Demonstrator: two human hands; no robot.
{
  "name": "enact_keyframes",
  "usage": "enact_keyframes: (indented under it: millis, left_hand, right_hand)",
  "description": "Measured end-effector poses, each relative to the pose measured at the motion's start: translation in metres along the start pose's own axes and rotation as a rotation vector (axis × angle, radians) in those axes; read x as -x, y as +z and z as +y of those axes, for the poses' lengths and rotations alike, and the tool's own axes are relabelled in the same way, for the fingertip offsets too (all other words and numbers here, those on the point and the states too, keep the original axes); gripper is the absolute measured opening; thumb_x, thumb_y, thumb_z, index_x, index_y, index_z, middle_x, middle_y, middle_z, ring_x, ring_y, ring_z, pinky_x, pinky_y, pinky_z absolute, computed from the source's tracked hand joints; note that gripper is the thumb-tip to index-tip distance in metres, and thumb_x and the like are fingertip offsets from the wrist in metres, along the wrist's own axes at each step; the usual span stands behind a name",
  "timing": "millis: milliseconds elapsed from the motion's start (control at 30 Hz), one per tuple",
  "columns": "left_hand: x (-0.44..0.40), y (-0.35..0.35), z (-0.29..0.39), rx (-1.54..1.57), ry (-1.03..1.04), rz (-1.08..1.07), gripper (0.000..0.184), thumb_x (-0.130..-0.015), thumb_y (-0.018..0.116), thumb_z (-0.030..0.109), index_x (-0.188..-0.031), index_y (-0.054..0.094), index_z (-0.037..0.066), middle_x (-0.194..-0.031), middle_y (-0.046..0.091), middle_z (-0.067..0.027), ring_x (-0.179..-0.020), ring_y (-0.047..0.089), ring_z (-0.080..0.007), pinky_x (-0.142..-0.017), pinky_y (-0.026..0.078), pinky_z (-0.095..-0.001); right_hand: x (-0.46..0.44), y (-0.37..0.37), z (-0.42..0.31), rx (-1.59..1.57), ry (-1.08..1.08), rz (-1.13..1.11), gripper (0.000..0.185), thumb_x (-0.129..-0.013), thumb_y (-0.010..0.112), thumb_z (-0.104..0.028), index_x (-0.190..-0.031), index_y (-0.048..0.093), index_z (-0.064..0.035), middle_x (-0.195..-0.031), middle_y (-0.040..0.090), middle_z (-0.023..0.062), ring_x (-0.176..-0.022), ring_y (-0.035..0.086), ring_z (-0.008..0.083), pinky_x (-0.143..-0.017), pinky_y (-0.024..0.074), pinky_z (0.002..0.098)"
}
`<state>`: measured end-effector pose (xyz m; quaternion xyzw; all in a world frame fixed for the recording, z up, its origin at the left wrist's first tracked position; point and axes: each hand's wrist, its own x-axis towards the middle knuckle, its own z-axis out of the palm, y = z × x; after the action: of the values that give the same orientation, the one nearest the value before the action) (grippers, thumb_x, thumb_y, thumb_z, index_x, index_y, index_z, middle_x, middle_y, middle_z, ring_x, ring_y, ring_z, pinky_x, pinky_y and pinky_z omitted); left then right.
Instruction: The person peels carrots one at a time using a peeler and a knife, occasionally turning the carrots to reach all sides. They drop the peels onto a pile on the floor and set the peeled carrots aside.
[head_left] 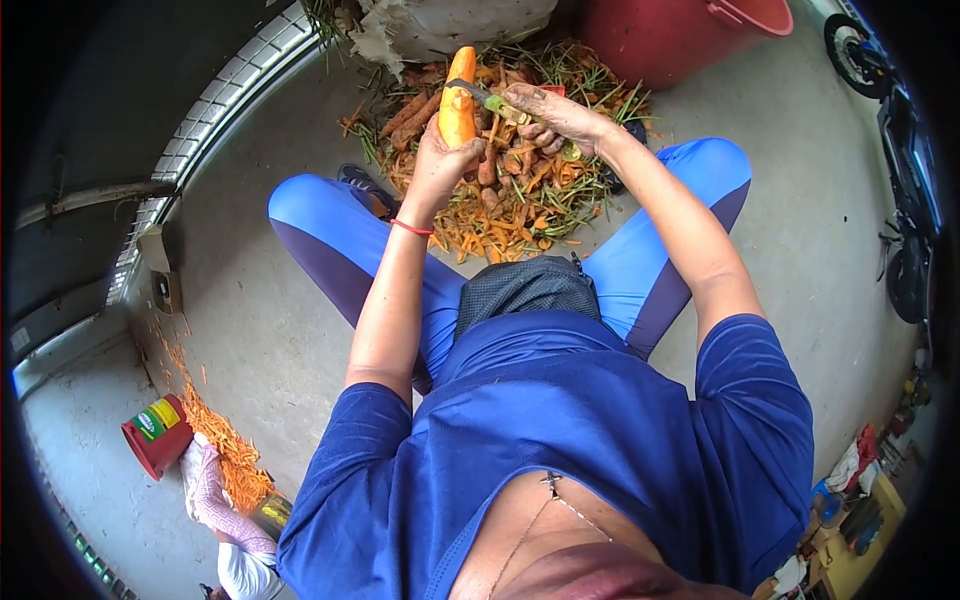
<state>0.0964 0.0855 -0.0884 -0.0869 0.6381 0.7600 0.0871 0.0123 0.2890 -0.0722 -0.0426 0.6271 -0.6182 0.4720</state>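
Note:
My left hand [445, 160] is wrapped round the lower end of a large peeled orange carrot [457, 122], which points up and away from me. In my right hand [555, 115] is a peeler [507, 108] with a green and yellowish handle; its dark blade lies across the upper part of the carrot. Beneath both hands a heap of orange peelings [490, 225], green stalks and unpeeled brown carrots [412, 120] spreads over the floor between my knees.
A big red tub [665, 40] stands behind the heap, beside a whitish sack [450, 25]. At lower left, a co-worker's sleeved arm [225, 500] is near a red bucket [155, 440] and orange shreds [225, 445]. A motorcycle [900, 170] stands at right.

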Motion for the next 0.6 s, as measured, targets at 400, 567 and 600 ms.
enact_keyframes:
  millis: [400, 567, 600]
  left_hand:
    - [-0.005, 0.003, 0.015, -0.905, 0.287, 0.35, 0.057, -0.073, 0.069, 0.017, -0.12, 0.044, -0.003, -0.097, 0.063, -0.0286, -0.09, 0.063, -0.0418, -0.078, 0.051, -0.0461]
    - [-0.006, 0.005, 0.014, -0.93, 0.242, 0.322, 0.058, -0.073, 0.068, 0.017, -0.122, 0.043, -0.001, -0.096, 0.063, -0.0281, -0.089, 0.064, -0.0417, -0.077, 0.051, -0.0456]
    - [-0.006, 0.006, 0.014, -0.899, 0.236, 0.314, 0.058, -0.073, 0.068, 0.017, -0.122, 0.043, -0.001, -0.096, 0.063, -0.0279, -0.089, 0.063, -0.0415, -0.077, 0.051, -0.0456]
  right_hand:
    - [0.0, -0.015, -0.008, 0.318, -0.342, 0.132, 0.042, -0.097, 0.048, -0.051, -0.12, 0.054, -0.0162, -0.08, 0.047, -0.0062, -0.057, 0.036, 0.0025, -0.053, 0.0341, 0.0199]
    - [-0.02, -0.015, 0.004, 0.331, -0.454, 0.184, 0.05, -0.094, 0.052, -0.052, -0.122, 0.056, -0.0117, -0.109, 0.057, -0.0017, -0.095, 0.056, 0.0084, -0.08, 0.0509, 0.026]
    - [-0.024, -0.016, 0.007, 0.338, -0.461, 0.187, 0.049, -0.093, 0.052, -0.053, -0.122, 0.056, -0.0127, -0.11, 0.057, -0.0017, -0.095, 0.056, 0.0087, -0.08, 0.0509, 0.026]
